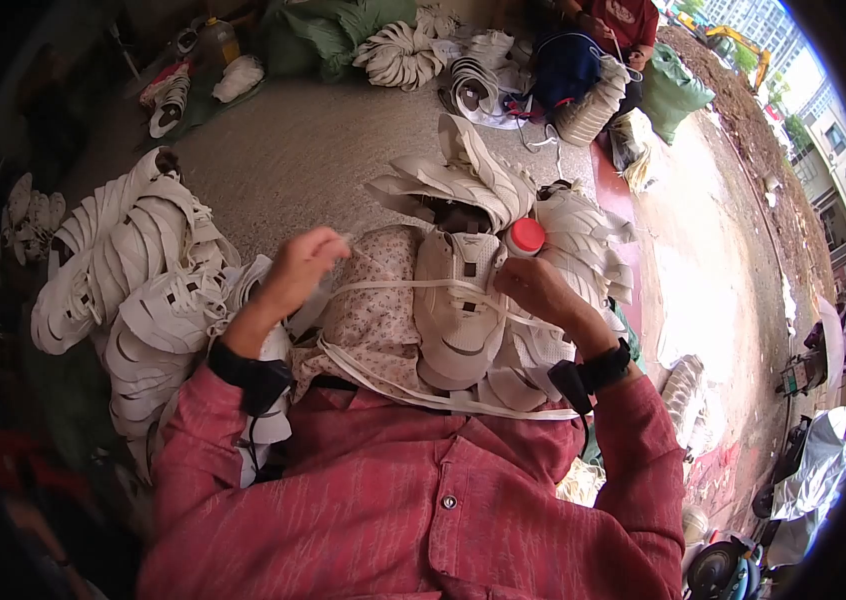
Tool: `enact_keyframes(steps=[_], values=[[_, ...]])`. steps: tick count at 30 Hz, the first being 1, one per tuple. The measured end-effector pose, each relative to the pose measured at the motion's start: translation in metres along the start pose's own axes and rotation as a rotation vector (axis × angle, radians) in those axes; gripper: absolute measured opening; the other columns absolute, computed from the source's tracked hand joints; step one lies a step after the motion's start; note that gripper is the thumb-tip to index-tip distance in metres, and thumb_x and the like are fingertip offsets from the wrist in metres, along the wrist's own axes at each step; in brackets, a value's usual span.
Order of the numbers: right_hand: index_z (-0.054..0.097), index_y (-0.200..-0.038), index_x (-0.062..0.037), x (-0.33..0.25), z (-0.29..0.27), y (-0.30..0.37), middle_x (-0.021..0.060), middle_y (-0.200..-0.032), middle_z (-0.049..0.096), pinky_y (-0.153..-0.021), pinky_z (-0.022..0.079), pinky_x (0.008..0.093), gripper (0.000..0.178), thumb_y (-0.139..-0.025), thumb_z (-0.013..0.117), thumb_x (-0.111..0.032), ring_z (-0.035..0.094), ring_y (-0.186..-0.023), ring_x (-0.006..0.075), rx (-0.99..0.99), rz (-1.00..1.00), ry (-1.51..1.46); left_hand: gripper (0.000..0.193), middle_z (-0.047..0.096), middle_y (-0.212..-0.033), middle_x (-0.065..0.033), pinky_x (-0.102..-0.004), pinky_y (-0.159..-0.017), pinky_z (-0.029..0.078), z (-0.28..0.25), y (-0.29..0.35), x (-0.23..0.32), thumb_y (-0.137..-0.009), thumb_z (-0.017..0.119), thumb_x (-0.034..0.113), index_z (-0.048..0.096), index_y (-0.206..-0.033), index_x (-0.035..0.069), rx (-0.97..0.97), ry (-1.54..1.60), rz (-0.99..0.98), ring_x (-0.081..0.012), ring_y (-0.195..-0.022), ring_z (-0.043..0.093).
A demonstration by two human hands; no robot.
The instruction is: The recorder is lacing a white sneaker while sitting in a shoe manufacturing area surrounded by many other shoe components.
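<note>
A white sneaker upper (461, 310) lies on my lap, toe toward me, with a pale shoelace (373, 285) running across it and off to the left. My right hand (543, 290) is closed at the upper's right edge, its fingertips pinching by the lace where it meets the eyelets. To the left of the upper, my left hand (308, 262) is raised over the flowered cloth (371, 310). Its fingers are curled together and a little blurred; what they hold is not clear. A red-capped container (525, 237) stands just beyond my right hand.
Stacked white uppers (133, 260) sit at my left, with more (463, 185) just beyond my lap and others (588, 240) to the right. Ahead, a person (628, 25) in red sits by another stack (593, 105). Green sacks (678, 90) stand at the back.
</note>
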State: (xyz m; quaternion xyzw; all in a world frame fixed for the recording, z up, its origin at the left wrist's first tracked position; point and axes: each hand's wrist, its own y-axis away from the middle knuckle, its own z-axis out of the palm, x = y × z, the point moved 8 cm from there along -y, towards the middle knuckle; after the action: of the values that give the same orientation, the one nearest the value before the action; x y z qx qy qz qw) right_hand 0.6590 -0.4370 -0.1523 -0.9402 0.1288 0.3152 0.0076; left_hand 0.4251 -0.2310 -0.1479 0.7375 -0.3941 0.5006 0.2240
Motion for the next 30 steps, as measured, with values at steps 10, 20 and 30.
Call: enact_keyframes(steps=[10,20,30], values=[[0.062,-0.089,-0.0059,-0.041,-0.016,-0.010,0.0110,-0.087,0.063,-0.071,0.049,0.0422,0.020,-0.074,0.073,-0.012,0.064,-0.083,0.0314,-0.134,-0.385,0.245,0.025,0.068,-0.080,-0.0106,-0.0383,-0.070,0.050,0.114,-0.028,0.033,-0.087,0.060,0.030,0.068,-0.091,0.008,-0.335,-0.247,0.078,-0.0283,-0.076,0.066],[0.062,-0.078,-0.0071,-0.051,-0.017,-0.011,0.0106,-0.076,0.062,-0.070,0.047,0.0419,0.014,-0.074,0.071,-0.017,0.062,-0.078,0.0316,-0.135,-0.544,0.393,0.021,0.061,-0.066,-0.0104,-0.0328,-0.060,0.046,0.124,-0.037,0.039,-0.084,0.057,0.021,0.062,-0.081,0.001,-0.342,-0.243,0.200,-0.0160,-0.062,0.059],[0.065,-0.077,-0.0071,-0.056,-0.023,-0.022,0.0091,-0.080,0.062,-0.071,0.049,0.0383,0.007,-0.074,0.069,-0.012,0.062,-0.079,0.0289,-0.245,-0.405,0.287,0.019,0.060,-0.091,-0.0106,-0.0382,-0.071,0.049,0.127,-0.055,0.078,-0.075,0.067,0.015,0.061,-0.087,0.001,-0.336,-0.492,0.528,-0.0286,-0.081,0.063]])
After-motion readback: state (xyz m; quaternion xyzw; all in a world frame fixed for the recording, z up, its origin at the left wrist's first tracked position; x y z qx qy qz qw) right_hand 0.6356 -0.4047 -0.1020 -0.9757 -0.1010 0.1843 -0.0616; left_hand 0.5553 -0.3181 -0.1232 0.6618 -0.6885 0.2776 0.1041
